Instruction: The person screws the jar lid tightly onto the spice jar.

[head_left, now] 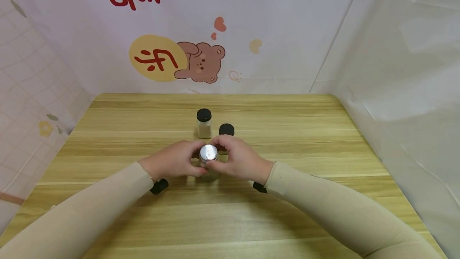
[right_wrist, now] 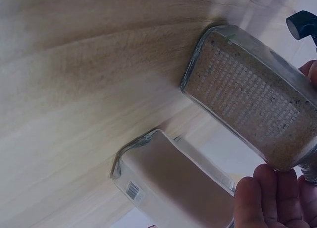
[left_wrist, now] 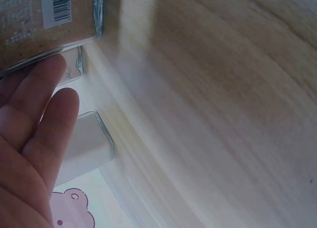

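A square glass spice jar with a shiny silver top (head_left: 209, 153) is upright between my hands near the table's middle. Brown speckled seasoning fills the jar (right_wrist: 247, 94), and a barcode label shows in the left wrist view. My left hand (head_left: 176, 159) holds its left side, thumb near and fingers far. From the right, my right hand (head_left: 242, 159) grips it close to the top with bent fingers and thumb. Whether the jar's base touches the table cannot be told.
Just behind stand a black-capped jar of pale powder (head_left: 204, 127) and another black-capped jar (head_left: 226, 129), partly hidden by my right hand. The wooden table (head_left: 287, 119) meets a printed white backdrop (head_left: 284, 63). Small black devices (head_left: 159, 186) sit at my wrists.
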Tool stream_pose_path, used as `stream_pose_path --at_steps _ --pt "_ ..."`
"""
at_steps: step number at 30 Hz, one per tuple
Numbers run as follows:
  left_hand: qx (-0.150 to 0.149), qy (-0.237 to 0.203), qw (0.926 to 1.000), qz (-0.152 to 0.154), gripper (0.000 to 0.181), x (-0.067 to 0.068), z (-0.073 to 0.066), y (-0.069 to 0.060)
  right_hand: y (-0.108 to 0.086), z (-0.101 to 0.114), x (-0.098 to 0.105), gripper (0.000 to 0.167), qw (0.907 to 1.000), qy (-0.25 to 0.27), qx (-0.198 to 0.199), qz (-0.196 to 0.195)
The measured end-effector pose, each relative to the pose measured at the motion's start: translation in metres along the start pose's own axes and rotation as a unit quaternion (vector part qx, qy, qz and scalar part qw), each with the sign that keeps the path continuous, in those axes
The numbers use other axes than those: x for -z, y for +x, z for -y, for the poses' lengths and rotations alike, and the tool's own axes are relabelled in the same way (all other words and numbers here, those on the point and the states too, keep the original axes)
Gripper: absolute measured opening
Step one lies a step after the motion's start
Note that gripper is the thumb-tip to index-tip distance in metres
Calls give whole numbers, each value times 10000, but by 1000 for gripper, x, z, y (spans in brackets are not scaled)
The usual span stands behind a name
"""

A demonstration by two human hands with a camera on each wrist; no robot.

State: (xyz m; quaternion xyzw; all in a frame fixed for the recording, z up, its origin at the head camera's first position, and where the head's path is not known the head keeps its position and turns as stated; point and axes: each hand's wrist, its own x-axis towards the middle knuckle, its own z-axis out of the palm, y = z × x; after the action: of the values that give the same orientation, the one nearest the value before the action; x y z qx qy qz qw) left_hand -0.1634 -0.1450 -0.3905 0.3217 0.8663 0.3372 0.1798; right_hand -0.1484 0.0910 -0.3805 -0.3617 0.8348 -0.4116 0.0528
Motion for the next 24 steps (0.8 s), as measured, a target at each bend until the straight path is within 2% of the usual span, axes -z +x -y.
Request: stream_pose_path --at_steps 4,7,10,12,14,17,24 --pt "1 35 10000 -7 46 0 0 1 0 1 -1 36 9999 -19 -148 -29" --pt "8 71 10000 -11 43 0 1 2 0 1 0 43 9997 8 -239 -25" --pt "-11 122 9999 -24 43 0 1 2 -1 -2 0 52 10000 -27 -69 -16" --pt "-55 145 9999 -26 51 0 0 2 -2 -3 0 54 9999 -37 147 -29" --pt "-99 178 9998 -37 59 0 0 2 -2 -4 0 51 9994 -34 351 -52" --pt "-124 172 9998 -22 63 0 1 2 -3 -5 -1 44 9991 70 408 -90" --pt "-140 213 9997 -33 43 -1 1 1 -3 -5 -5 43 9997 126 146 -127"
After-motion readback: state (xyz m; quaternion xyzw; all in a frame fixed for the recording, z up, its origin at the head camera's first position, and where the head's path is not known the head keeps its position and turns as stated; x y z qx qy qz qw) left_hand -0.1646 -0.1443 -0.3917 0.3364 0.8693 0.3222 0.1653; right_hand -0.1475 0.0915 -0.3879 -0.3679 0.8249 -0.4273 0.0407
